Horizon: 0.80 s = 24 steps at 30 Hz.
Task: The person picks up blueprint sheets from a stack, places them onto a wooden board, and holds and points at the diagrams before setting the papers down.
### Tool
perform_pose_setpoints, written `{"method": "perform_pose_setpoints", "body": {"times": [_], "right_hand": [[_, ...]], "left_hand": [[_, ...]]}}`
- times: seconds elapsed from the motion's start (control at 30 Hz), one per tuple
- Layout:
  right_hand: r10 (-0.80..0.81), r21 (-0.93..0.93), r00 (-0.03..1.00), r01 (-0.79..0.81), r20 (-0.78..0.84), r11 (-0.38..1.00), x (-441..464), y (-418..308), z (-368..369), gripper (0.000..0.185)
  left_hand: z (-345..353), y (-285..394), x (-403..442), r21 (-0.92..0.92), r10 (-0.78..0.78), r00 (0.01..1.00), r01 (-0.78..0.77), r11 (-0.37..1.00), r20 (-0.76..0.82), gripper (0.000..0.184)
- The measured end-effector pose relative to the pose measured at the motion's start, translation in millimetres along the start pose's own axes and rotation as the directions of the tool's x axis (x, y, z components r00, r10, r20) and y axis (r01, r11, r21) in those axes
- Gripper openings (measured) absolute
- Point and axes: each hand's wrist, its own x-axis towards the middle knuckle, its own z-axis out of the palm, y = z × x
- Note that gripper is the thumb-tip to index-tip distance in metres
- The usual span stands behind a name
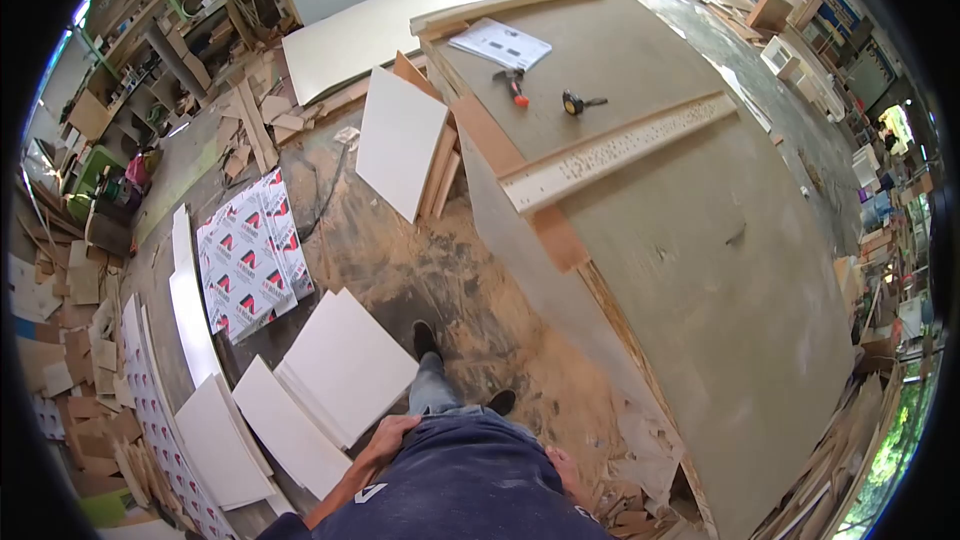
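My left hand (393,437) rests low beside my waist, against the edge of my dark blue shirt, with its fingers loosely stretched and nothing visible in it. On the other side of my body, my right hand (566,470) shows only in part; the shirt hides most of its fingers. White panels (345,365) lean in a stack just ahead of my left hand. To my right stands a large workbench (690,270). On its top lie a hammer with a red grip (517,90), a tape measure (573,103), printed sheets (502,43) and a long speckled strip of board (620,152).
A board in printed film (250,258) lies at the left, with more white panels (403,140) leaning on the bench's far side. Sawdust covers the floor (410,260). Wood offcuts (255,125) lie in piles at the left and back. Scrap (640,520) lies beside the bench's base.
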Motion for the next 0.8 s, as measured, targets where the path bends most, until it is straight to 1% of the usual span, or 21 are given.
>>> {"method": "perform_pose_setpoints", "body": {"times": [0.03, 0.07, 0.1, 0.17, 0.27, 0.3, 0.33, 0.37, 0.4, 0.43, 0.47, 0.5, 0.53, 0.57, 0.6, 0.63, 0.67, 0.7, 0.73, 0.77, 0.8], "right_hand": [[-0.052, -0.123, 0.998, 0.047, -0.034, 0.991, 11, -9, 7, 0.041], [-0.106, -0.240, 0.992, 0.088, -0.062, 0.967, 25, -18, 20, 0.041], [-0.113, -0.233, 0.992, 0.097, -0.059, 0.968, 32, -35, 35, 0.041], [-0.193, -0.044, 0.977, 0.190, -0.089, 0.981, 26, -74, 62, 0.041], [-0.175, -0.070, 0.976, 0.167, -0.130, 0.984, 49, -94, 96, 0.051], [-0.176, -0.056, 0.975, 0.170, -0.137, 0.984, 51, -96, 108, 0.051], [-0.287, -0.245, 0.939, 0.238, -0.188, 0.940, 50, -98, 119, 0.056], [-0.346, -0.335, 0.915, 0.265, -0.207, 0.904, 52, -99, 129, 0.059], [-0.403, -0.424, 0.887, 0.283, -0.225, 0.860, 55, -99, 138, 0.061], [-0.272, -0.332, 0.923, 0.176, -0.272, 0.927, 58, -104, 146, 0.062], [-0.128, -0.232, 0.944, 0.058, -0.303, 0.971, 58, -107, 152, 0.064], [-0.115, -0.225, 0.945, 0.046, -0.307, 0.973, 53, -108, 159, 0.064], [-0.199, -0.282, 0.915, 0.100, -0.351, 0.954, 49, -111, 163, 0.063], [-0.243, -0.311, 0.894, 0.125, -0.376, 0.942, 49, -117, 168, 0.062], [-0.285, -0.342, 0.871, 0.147, -0.400, 0.928, 48, -127, 174, 0.062], [-0.193, -0.312, 0.887, 0.059, -0.420, 0.948, 45, -142, 178, 0.060], [-0.099, -0.284, 0.895, -0.033, -0.435, 0.958, 40, -157, 180, 0.059], [-0.092, -0.286, 0.893, -0.042, -0.440, 0.957, 34, -173, 182, 0.059], [-0.026, -0.290, 0.907, -0.107, -0.420, 0.951, 30, -191, 186, 0.058], [0.042, -0.295, 0.916, -0.171, -0.399, 0.940, 26, -209, 190, 0.056], [0.050, -0.295, 0.915, -0.180, -0.400, 0.939, 23, -227, 195, 0.056]], "left_hand": [[-11, 14, 6, -0.035, 0.008, 0.999, -0.009, 0.999, -0.036, 0.042], [-27, 10, 15, 0.026, 0.045, 0.997, -0.043, 0.999, -0.055, 0.040], [-40, 12, 22, 0.000, 0.026, 0.997, -0.026, 1.000, -0.070, 0.038], [-74, 0, 47, -0.185, -0.024, 1.000, 0.021, 0.982, -0.013, 0.038], [-115, 35, 60, -0.090, -0.107, 0.994, 0.105, 0.990, -0.016, 0.047], [-130, 40, 67, -0.075, -0.103, 0.995, 0.102, 0.992, -0.011, 0.047], [-144, 41, 73, 0.243, -0.026, 0.995, 0.049, 0.969, -0.099, 0.053], [-154, 48, 79, 0.536, 0.079, 0.984, 0.019, 0.844, -0.160, 0.059], [-164, 54, 78, 0.453, -0.025, 0.989, 0.088, 0.887, -0.145, 0.069], [-174, 42, 92, 0.457, -0.018, 0.990, 0.081, 0.886, -0.139, 0.069], [-183, 18, 107, 0.343, 0.024, 0.994, 0.013, 0.939, -0.104, 0.067], [-194, 5, 113, 0.224, 0.061, 0.995, -0.043, 0.974, -0.073, 0.065], [-193, 22, 105, 0.285, 0.164, 0.986, -0.155, 0.946, -0.010, 0.056], [-191, 34, 99, 0.285, 0.164, 0.987, -0.157, 0.946, 0.000, 0.056], [-190, 42, 95, 0.021, 0.028, 0.999, -0.027, 0.999, -0.017, 0.051], [-193, 45, 94, -0.246, -0.115, 0.993, 0.112, 0.963, 0.003, 0.047], [-200, 26, 96, -0.198, -0.043, 0.999, 0.044, 0.979, 0.010, 0.043], [-203, 25, 90, -0.201, -0.050, 0.999, 0.052, 0.978, 0.016, 0.043], [-206, 25, 83, -0.056, 0.033, 0.999, -0.035, 0.998, -0.033, 0.041], [-209, 22, 81, 0.018, 0.074, 0.996, -0.073, 0.997, -0.051, 0.040], [-211, 21, 79, 0.094, 0.114, 0.991, -0.107, 0.990, -0.068, 0.039]]}}
